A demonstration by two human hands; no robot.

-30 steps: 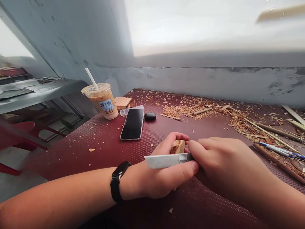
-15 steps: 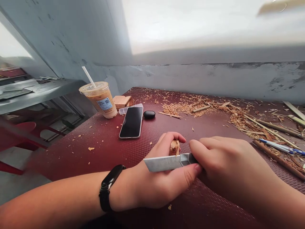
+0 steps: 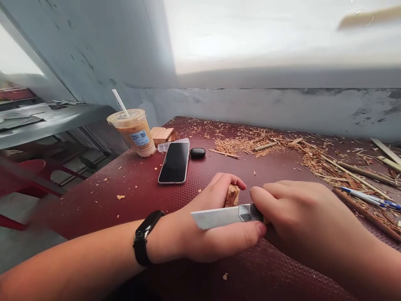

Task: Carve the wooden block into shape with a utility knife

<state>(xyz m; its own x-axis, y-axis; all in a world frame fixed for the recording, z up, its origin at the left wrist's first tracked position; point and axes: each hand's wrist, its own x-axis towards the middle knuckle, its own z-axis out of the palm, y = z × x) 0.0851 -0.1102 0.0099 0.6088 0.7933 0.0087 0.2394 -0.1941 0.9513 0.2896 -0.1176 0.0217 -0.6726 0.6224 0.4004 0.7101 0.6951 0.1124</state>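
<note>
- An iced coffee cup (image 3: 134, 131) with a straw stands just left of and behind the phone (image 3: 174, 162), which lies face up on the dark red table (image 3: 94, 200).
- The person's left hand (image 3: 206, 225), with a black band (image 3: 144, 238) on the wrist, sits in front of the phone and slightly to its right. Its fingers are closed around a small wood piece (image 3: 232, 195).
- The wood piece stands nearly upright in that fist, in front and to the right of the phone. Its rough pale top pokes out above the thumb.
- A knife (image 3: 219, 216) lies across the left thumb, with its flat blade pointing left. The edge seems to rest low against the wood, though the thumb hides the contact.
- The right hand (image 3: 291, 213), further right of the phone, is clamped on the knife's handle, which it covers.
- Wood shavings (image 3: 238, 144) and thin sticks (image 3: 360, 171) are strewn behind and far right of the phone.
- Progress, as a judgement: the chewed top and the many shavings suggest the carving is partly done. The piece is still blocky, so much shaping is probably left.
- Change from a second ago: the wood then showed a broader face leaning right, and now it shows a narrower side. The blade has stayed across the thumb, and both grips are unchanged.
</note>
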